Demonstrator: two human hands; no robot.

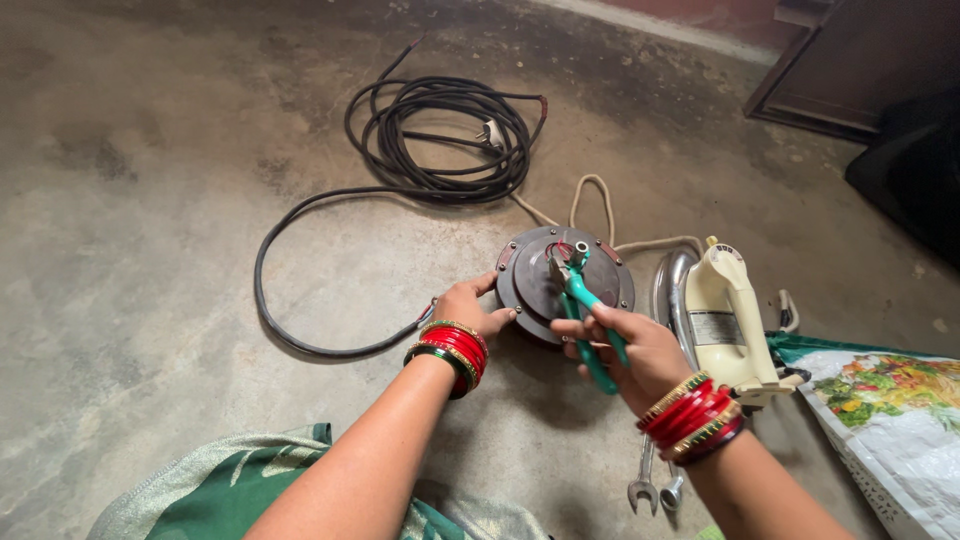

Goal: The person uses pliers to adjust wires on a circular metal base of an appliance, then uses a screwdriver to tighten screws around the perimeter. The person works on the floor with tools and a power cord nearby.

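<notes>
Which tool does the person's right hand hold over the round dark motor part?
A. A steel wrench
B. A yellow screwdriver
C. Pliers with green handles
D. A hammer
C. The right hand grips pliers with green handles, their nose set on the top of the round motor part, which the left hand steadies at its edge; the wrenches lie untouched on the floor.

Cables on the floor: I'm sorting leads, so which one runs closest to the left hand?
The thick black rubber cable: its loop sweeps round to end beside the left hand. The pale beige braided cord lies beyond the round grey metal disc.
</notes>
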